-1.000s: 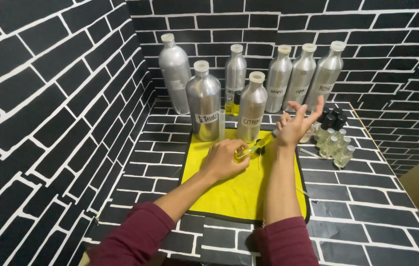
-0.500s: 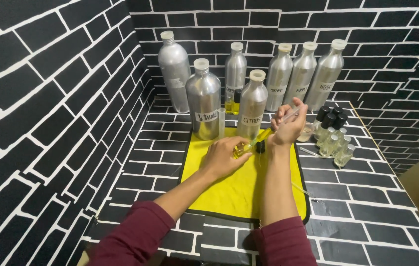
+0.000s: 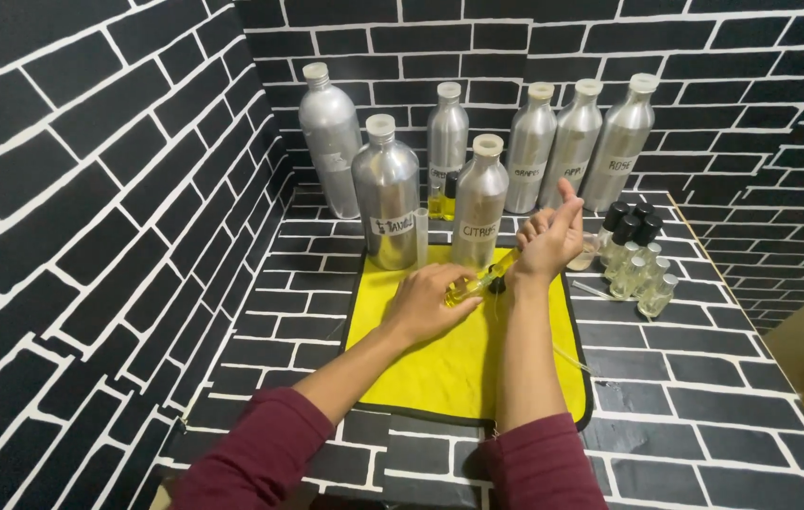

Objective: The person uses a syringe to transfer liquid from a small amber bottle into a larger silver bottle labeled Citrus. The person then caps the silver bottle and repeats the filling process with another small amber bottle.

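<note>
My left hand (image 3: 428,302) rests on a yellow cloth mat (image 3: 440,364) and grips a small glass bottle (image 3: 461,294) holding yellow liquid. My right hand (image 3: 547,242) holds a syringe (image 3: 501,267) with yellow liquid, tilted down to the left, its tip at the small bottle's mouth. The thumb sits on the plunger end. A small black cap (image 3: 499,280) lies on the mat just beside the bottle.
Several tall aluminium bottles with cream caps (image 3: 386,194) (image 3: 479,202) (image 3: 622,142) stand behind the mat. A cluster of small clear bottles, some with black caps (image 3: 635,260), stands at the right. Brick-patterned walls close in the left and back. A thin tube (image 3: 422,236) stands between two bottles.
My right hand's fingers, spread a second ago, have closed onto the syringe and the thumb has come down on the plunger. My left hand has stayed on the small bottle.
</note>
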